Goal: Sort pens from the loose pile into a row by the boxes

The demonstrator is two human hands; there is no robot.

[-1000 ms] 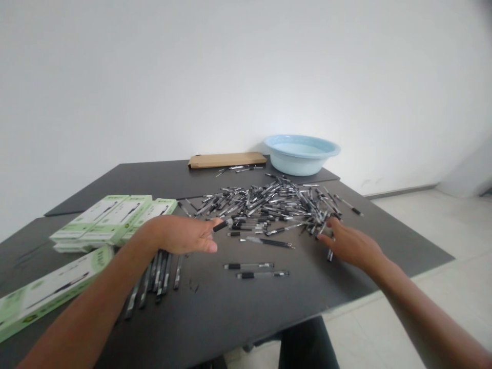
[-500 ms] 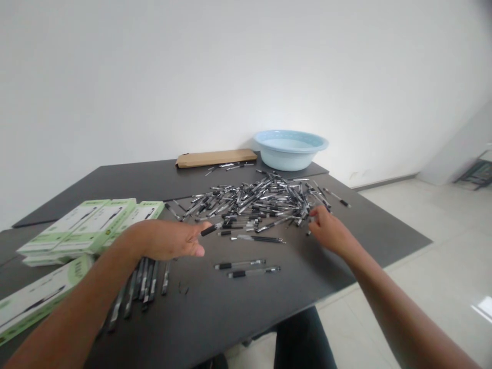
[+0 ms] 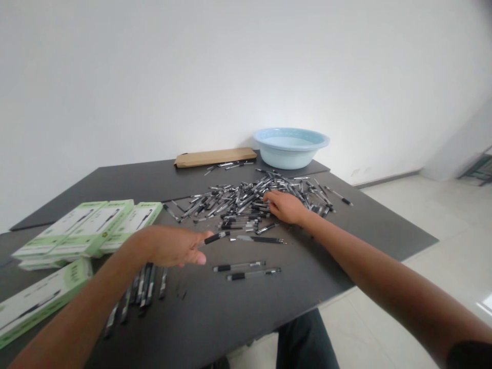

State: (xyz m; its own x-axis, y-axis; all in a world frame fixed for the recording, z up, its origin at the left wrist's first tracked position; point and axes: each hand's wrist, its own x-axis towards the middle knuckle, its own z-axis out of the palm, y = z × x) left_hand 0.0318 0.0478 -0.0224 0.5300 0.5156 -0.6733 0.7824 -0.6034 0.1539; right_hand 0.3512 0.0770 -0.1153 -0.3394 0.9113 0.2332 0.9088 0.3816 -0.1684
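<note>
My left hand is closed around a clear pen with a black grip, whose tip end points right. Below that hand several pens lie side by side on the dark table, partly covered by my forearm. My right hand reaches over the large pile of pens, its thumb and bent index finger apart at the pile's front. I see no pen clearly in it. Nearer me are several thin refills and two separate pens.
Green and white pen boxes are stacked at the left, with another box in front. A light blue basin and a flat brown cardboard piece sit at the back by the wall. The table ends near my legs.
My right hand has moved left from the pile's right edge to its middle front. The left hand still holds its pen, now turned flatter and slightly lower.
</note>
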